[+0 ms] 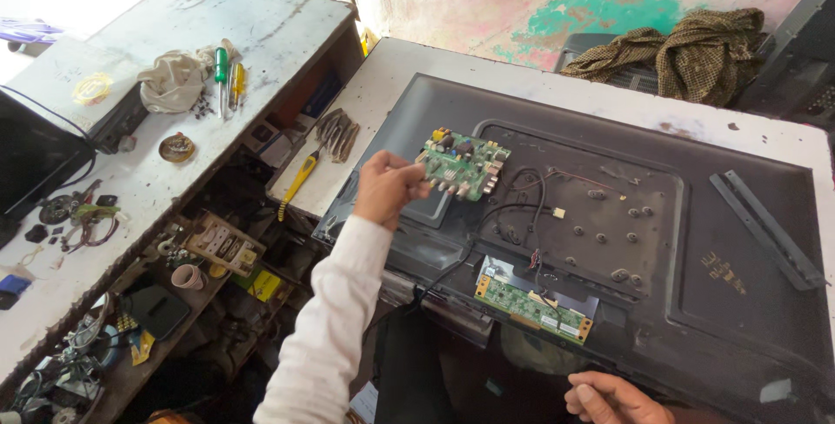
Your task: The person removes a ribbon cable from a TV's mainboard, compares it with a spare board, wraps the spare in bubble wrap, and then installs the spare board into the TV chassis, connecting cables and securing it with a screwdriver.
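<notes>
my left hand [387,187] has its grip clamped on the left edge of a green circuit board [463,166], a small rectangle studded with connectors and capacitors, held up over the back of the television [696,241]. thin black wires [513,206] trail from near the board down to the panel. my right hand [613,400] rests at the near edge of the television, fingers loosely curled and holding nothing i can see. the television lies face down, a wide matte black shell, on a white bench [409,72]. a longer, narrow green board [532,307] sits fixed near its near edge. on the far right lies a black metal bracket [765,228]. far behind it is a crumpled checked cloth [687,50]. left of the television, a yellow-handled tool [297,182] lies at the bench edge, and screwdrivers [228,76] rest on a scuffed white side bench [261,24].
</notes>
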